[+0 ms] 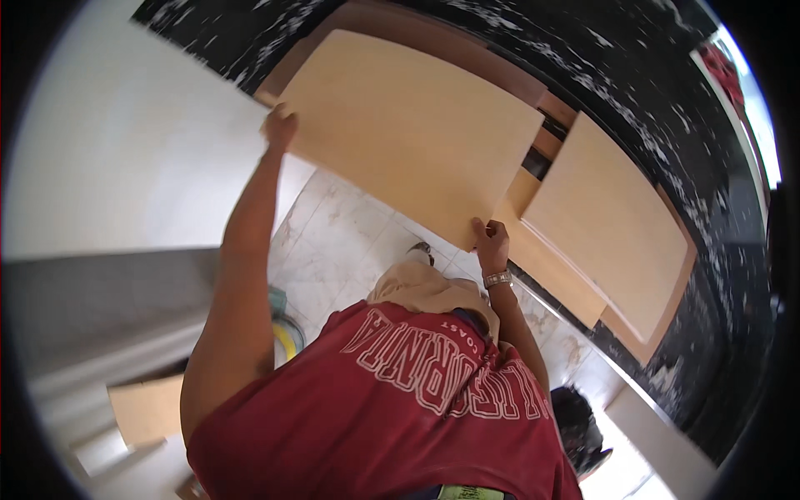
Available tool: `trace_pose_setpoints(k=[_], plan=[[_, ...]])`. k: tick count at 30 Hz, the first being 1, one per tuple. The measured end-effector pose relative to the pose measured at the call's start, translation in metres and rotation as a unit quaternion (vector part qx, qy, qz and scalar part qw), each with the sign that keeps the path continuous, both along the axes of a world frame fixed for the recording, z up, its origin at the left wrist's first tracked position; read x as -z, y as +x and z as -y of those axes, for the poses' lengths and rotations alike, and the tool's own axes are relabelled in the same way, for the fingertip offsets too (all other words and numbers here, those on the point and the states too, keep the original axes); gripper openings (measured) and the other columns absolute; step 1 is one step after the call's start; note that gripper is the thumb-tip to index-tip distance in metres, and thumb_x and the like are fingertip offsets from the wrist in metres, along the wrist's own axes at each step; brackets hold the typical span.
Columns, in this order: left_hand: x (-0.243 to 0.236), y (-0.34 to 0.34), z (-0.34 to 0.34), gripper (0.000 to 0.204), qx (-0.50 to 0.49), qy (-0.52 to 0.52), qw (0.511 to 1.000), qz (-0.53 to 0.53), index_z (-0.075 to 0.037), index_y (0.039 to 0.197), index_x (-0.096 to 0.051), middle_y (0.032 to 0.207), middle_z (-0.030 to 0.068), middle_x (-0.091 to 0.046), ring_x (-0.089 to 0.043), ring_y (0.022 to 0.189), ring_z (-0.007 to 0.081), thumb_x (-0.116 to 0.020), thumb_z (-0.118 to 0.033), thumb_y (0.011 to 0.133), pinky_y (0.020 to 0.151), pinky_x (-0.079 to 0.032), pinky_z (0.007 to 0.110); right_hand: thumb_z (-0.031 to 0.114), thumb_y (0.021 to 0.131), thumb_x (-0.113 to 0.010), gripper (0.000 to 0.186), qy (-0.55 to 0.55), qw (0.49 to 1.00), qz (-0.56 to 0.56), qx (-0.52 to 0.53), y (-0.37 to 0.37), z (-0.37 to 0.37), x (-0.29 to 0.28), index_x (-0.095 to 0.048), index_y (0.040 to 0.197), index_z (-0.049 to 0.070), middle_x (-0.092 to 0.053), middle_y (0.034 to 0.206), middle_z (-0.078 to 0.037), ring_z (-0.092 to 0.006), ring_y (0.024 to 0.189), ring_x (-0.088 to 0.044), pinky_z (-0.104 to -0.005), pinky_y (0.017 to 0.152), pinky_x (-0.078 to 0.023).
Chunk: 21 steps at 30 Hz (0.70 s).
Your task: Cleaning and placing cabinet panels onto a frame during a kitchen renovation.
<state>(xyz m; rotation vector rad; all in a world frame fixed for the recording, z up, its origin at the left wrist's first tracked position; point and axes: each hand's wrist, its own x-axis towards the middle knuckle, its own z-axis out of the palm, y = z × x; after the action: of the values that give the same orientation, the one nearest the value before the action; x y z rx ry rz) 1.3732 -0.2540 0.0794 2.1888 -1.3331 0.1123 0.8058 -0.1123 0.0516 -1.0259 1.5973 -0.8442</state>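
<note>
Broadly, the work centres on a large tan board [408, 137], a flat, smooth, matte rectangle with crisp edges that the fisheye view bows slightly. It lies partly over brown sheets [500, 68] on a black counter [646, 133], whose polished stone-like surface is streaked and flecked with white; its near edge reaches out above pale, glossy floor tiles [329, 221] veined in brown. The left hand [281, 127] is closed around the board's left end, fingers curled over the edge. The right hand [492, 240] pinches the near right corner, thumb lying on the upper face and fingers bent beside it; a metal-looking wristband [497, 278] circles that wrist. Just to the right, apart from the held board, a second tan panel [612, 229] with one rounded corner rests on thinner brown sheeting. A smooth white surface [125, 142] spreads at left.
</note>
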Motion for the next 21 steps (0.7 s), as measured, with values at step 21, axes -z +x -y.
trace_pose_setpoints(k=[21], plan=[[-0.011, -0.034, -0.014, 0.060, 0.037, 0.245, 0.944, -0.219, 0.007, 0.096, -0.066, 0.087, 0.0169, -0.069, -0.066, 0.084, 0.0280, -0.053, -0.051, 0.090, 0.076, -0.049, 0.039, 0.045, 0.088, -0.058, 0.053, -0.056, 0.964, -0.202, 0.161, -0.106, 0.005, -0.107, -0.060, 0.076, -0.006, -0.057, 0.067, -0.027, -0.0402, 0.064, -0.058, -0.0454, 0.060, -0.045]])
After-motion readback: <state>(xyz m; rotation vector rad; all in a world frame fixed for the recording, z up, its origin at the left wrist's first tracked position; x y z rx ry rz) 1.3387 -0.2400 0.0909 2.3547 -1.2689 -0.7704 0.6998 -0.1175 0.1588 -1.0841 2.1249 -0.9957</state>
